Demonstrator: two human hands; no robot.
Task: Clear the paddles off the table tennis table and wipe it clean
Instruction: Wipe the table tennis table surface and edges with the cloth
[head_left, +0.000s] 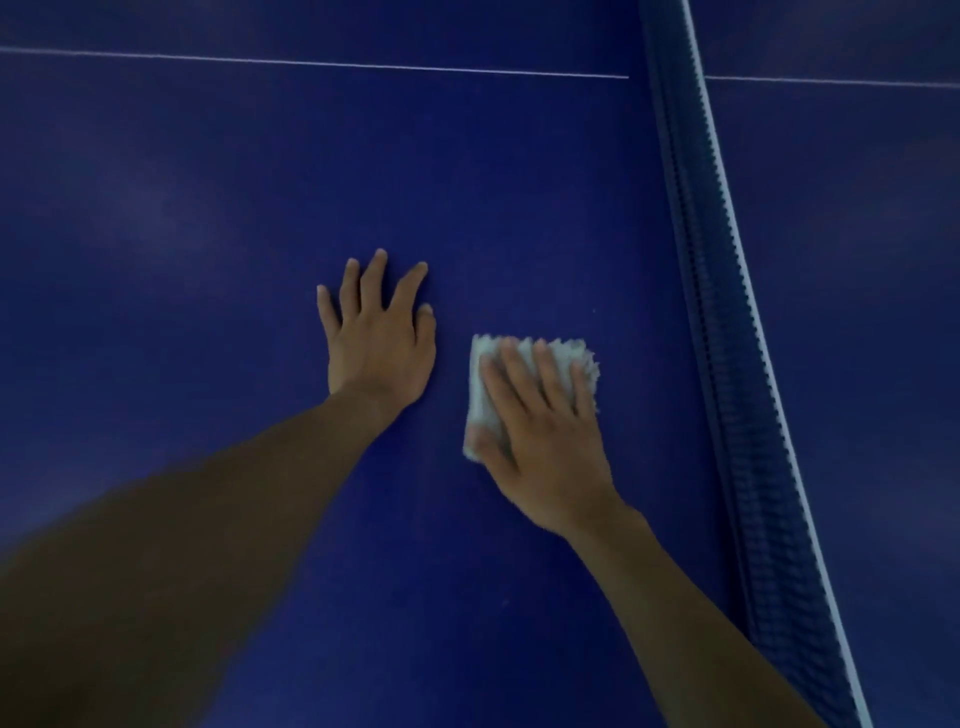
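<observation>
The blue table tennis table (208, 208) fills the view. My left hand (376, 338) lies flat on it with fingers spread and nothing under it. Just to its right, my right hand (540, 431) presses flat on a folded white cloth (563, 356), whose far edge and left side show past my fingers. No paddles are in view.
The dark net (722, 312) with its white top band runs from the top to the bottom right, close to the right of the cloth. A thin white centre line (311, 63) crosses the table at the far side and continues beyond the net.
</observation>
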